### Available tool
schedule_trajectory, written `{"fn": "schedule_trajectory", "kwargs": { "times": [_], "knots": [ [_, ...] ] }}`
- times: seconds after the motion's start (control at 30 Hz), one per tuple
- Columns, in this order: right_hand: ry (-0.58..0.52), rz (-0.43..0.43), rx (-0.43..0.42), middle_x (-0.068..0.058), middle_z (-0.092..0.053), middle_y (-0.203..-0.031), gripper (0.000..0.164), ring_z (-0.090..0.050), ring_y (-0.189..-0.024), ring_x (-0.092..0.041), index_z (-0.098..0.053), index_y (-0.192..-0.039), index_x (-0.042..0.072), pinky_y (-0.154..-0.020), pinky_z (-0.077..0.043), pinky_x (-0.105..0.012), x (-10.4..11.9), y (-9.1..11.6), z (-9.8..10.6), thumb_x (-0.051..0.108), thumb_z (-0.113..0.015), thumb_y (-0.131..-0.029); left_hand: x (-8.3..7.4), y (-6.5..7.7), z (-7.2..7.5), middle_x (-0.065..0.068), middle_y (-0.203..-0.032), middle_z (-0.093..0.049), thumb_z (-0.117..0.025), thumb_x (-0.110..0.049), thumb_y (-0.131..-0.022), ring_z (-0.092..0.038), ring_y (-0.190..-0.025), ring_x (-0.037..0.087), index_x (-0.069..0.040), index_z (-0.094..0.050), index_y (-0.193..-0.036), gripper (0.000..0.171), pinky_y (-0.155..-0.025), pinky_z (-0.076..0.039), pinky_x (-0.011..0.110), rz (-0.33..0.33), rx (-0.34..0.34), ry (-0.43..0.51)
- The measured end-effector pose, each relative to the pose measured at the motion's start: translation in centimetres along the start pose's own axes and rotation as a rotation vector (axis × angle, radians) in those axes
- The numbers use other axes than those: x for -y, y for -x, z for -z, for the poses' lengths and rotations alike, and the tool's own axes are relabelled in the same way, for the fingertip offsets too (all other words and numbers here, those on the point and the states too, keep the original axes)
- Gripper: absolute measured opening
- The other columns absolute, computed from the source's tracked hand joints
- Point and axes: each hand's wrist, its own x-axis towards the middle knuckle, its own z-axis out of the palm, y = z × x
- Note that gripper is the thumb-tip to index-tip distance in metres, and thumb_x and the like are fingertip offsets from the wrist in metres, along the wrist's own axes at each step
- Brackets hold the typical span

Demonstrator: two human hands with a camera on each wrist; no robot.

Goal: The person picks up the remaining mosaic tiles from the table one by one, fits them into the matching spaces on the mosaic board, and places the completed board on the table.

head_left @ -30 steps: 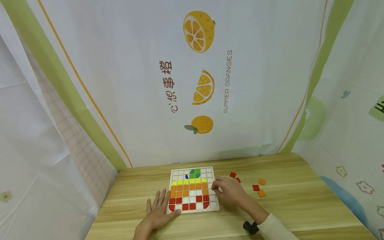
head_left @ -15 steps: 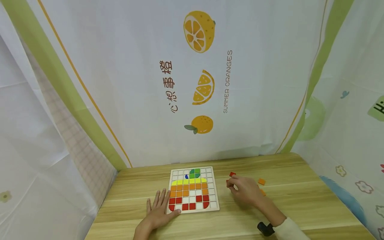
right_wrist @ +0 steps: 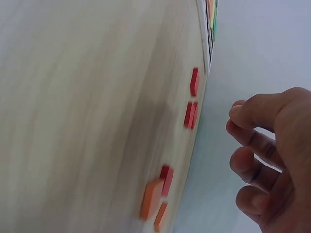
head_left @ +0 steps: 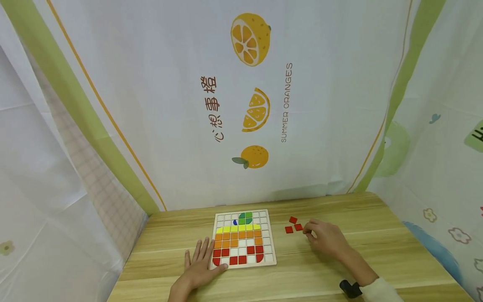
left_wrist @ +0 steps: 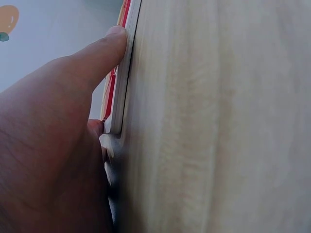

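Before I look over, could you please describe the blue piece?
On the wood-grained table, the left hand touches a gridded board. Near the board's far edge are green pieces. Just left of them sits the blue piece, the only blue one there.

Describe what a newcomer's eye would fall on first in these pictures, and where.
Probably the board on the wooden table, with its rows of yellow, orange and red tiles. Next, perhaps, the big orange prints running down the white curtain behind it. Three loose red tiles also stand out, right of the board in the head view.
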Motion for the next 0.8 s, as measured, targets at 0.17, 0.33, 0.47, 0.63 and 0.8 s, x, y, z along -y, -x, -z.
{"fn": "schedule_trajectory", "kwargs": {
  "times": [0.17, 0.33, 0.47, 0.63, 0.8],
  "knots": [
    [0.027, -0.033, 0.004, 0.013, -0.068, -0.087, 0.019, -0.053, -0.064, 0.004, -0.076, -0.088, 0.022, -0.051, -0.039, -0.017, -1.4, 0.7, 0.0, 0.007, -0.086, -0.082, 0.0, 0.0, -0.1, 0.019, -0.178, -0.017, -0.061, -0.079, -0.09, -0.002, -0.165, 0.046, -0.014, -0.027, -0.17, 0.108, -0.123, 0.015, 0.077, 0.011, -0.005, -0.009],
    [0.046, -0.054, 0.002, 0.012, -0.069, -0.088, 0.018, -0.056, -0.064, 0.003, -0.077, -0.088, 0.021, -0.052, -0.043, -0.018, -2.5, 1.3, 0.1, 0.006, -0.085, -0.082, -0.3, 0.0, 0.1, 0.02, -0.178, -0.017, -0.06, -0.081, -0.09, -0.003, -0.165, 0.046, -0.012, -0.027, -0.17, 0.111, -0.124, 0.014, 0.077, 0.023, 0.011, -0.026],
    [0.033, -0.079, 0.017, 0.012, -0.068, -0.088, 0.016, -0.057, -0.065, 0.002, -0.077, -0.088, 0.02, -0.052, -0.044, -0.019, -3.0, 1.6, 0.4, 0.007, -0.085, -0.083, -0.2, -0.1, 0.1, 0.019, -0.178, -0.018, -0.062, -0.082, -0.088, -0.005, -0.165, 0.045, -0.011, -0.029, -0.169, 0.112, -0.125, 0.012, 0.076, 0.038, 0.018, -0.035],
    [0.015, -0.106, 0.077, 0.012, -0.065, -0.086, 0.017, -0.049, -0.063, 0.004, -0.074, -0.085, 0.023, -0.051, -0.04, -0.019, -3.6, 1.9, 0.6, 0.01, -0.085, -0.086, -0.1, -0.2, 0.0, 0.018, -0.179, -0.018, -0.062, -0.081, -0.089, -0.006, -0.166, 0.045, -0.011, -0.029, -0.169, 0.111, -0.125, 0.01, 0.076, 0.04, 0.018, -0.043],
    [0.007, -0.147, 0.14, 0.012, -0.069, -0.093, 0.012, -0.059, -0.069, -0.001, -0.078, -0.088, 0.025, -0.055, -0.045, -0.022, -4.1, 2.2, 0.5, 0.016, -0.085, -0.089, -0.1, -0.1, 0.0, 0.017, -0.179, -0.016, -0.059, -0.083, -0.09, -0.003, -0.166, 0.045, -0.013, -0.025, -0.17, 0.111, -0.125, 0.013, 0.075, 0.035, 0.017, -0.048]
  ]
}}
